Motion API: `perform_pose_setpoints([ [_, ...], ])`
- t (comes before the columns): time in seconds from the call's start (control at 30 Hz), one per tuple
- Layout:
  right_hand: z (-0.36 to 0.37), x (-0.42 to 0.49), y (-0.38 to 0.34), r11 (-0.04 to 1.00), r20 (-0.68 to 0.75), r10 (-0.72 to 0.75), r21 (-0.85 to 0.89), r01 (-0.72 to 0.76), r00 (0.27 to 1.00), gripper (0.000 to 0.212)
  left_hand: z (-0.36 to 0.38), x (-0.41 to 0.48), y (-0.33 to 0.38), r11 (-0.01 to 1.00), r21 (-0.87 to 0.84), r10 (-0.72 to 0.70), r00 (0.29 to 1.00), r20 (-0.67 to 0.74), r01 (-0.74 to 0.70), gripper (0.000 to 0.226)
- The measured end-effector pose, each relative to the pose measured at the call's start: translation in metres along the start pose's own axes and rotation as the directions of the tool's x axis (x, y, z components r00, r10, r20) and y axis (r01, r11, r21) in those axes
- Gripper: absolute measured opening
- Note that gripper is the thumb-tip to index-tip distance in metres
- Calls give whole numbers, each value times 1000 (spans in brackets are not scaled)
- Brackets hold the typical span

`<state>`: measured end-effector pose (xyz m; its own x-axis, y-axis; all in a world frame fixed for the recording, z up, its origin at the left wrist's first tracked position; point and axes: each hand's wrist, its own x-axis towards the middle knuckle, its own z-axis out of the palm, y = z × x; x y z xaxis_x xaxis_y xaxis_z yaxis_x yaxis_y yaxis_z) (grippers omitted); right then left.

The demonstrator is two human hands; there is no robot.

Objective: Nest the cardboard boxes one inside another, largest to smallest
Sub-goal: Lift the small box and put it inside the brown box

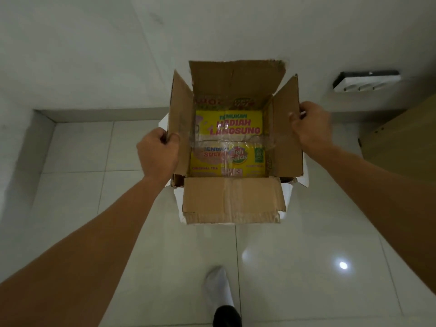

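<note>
Box: open brown cardboard box (232, 204) with four flaps raised, held up over the glossy white tiled floor (295, 267); whether it touches the floor cannot be told.
Box interior: yellow printed panel (230, 142) with red and green lettering on the bottom, clear tape across it.
Under the box: white edges (297, 185) stick out beside its left, right and near sides; what they belong to cannot be told.
Left hand: left hand (157, 153) curled shut around the near part of the left flap's edge, thumb inside the flap, fingers outside.
Right hand: right hand (311, 125) closed on the outer edge of the right flap, thumb on its inner face.
Foot: white-socked foot (218, 286) on the tiles, near edge of the view, below the box.
Background: white power strip (366, 81) lying by the wall at far right; light wooden panel (401, 142) at the right edge.
</note>
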<state>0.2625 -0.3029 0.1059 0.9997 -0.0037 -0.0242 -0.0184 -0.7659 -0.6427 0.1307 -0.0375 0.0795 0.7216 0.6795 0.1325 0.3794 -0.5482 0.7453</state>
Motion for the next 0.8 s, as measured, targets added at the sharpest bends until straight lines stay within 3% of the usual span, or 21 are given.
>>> perform_pose_setpoints([
  [0.43,83,36,41,996,143,43,-85,-31,989,22,63,8,-60,990,57,-134,986,98,129,35],
  [0.73,112,51,67,990,258,101,-118,-73,961,20,87,13,-82,962,221,-198,968,156,161,39],
  [0.8,116,50,72,988,268,121,-129,-89,956,19,92,11,-83,953,268,-190,969,159,142,26],
])
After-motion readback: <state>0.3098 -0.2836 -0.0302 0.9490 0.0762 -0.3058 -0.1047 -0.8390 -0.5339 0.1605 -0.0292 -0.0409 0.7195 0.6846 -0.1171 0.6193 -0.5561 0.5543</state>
